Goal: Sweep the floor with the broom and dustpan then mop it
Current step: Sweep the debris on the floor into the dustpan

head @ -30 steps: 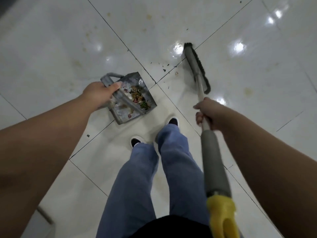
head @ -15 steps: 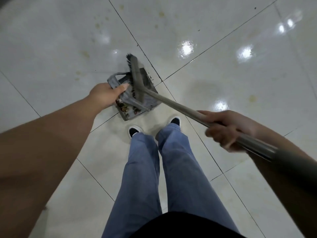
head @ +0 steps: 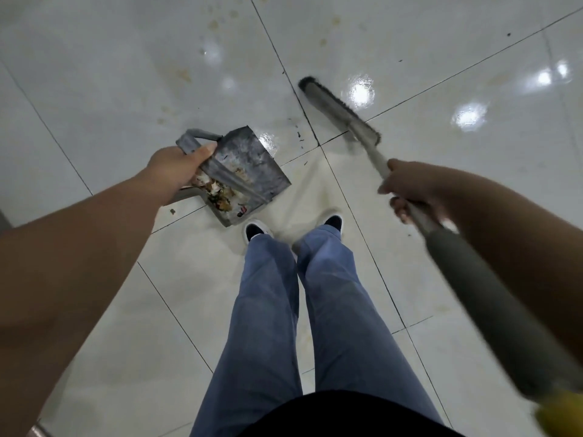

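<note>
the left hand (head: 178, 171) gripped one dustpan (head: 243, 171) by its handle; mixed debris (head: 220, 195) lay inside, near that hand. the right hand (head: 410, 192) was curled round one broom (head: 339, 110), its head on the floor (head: 94, 74) beyond that hand, apart from the dustpan.

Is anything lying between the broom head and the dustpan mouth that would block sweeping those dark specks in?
Nothing visible does. Only bare tile and the dark specks lie between the broom head and the dustpan, whose open edge faces them.
</note>
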Tool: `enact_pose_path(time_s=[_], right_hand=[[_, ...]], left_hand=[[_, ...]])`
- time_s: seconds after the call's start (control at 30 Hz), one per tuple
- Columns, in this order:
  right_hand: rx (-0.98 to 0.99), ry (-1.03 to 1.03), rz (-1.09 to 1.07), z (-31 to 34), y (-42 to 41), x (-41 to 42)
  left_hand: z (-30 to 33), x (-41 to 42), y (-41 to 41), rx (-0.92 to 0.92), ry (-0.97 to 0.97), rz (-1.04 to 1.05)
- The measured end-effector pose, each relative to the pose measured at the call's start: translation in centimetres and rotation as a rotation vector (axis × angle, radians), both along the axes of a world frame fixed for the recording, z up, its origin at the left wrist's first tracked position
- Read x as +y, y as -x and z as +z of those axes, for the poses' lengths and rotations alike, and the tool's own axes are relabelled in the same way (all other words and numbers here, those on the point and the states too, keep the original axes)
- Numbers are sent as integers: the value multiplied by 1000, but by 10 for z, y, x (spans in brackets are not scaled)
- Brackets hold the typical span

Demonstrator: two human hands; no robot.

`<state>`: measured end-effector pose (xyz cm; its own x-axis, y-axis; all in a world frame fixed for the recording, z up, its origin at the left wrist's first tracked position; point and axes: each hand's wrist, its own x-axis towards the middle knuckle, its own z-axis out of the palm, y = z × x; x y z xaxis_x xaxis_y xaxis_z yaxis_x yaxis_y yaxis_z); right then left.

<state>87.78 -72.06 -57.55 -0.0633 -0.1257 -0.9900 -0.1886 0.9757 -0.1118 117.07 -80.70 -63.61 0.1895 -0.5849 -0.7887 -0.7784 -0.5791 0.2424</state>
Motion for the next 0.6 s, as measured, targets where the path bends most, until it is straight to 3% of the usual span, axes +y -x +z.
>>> enact_pose_path(time_s=[0.23,0.27,0.33,0.37,0.47,0.6], right_hand=[[-281,-107,-118,-8,-80,24],[-367,-170,-220,-6,-78,25],[-721,-418,-525,2,-68,16],[-845,-428,-595,8,-62,11],[-745,-311,-440,31,-48,22],[-189,14,17,65,-35,32]], left_hand=[[-3,8,-3,31,12,39],[-2,8,-4,32,14,44],[1,5,-8,23,9,37],[3,5,-10,17,-6,27],[10,10,-16,5,-44,-5],[22,24,-19,-41,-71,-40]])
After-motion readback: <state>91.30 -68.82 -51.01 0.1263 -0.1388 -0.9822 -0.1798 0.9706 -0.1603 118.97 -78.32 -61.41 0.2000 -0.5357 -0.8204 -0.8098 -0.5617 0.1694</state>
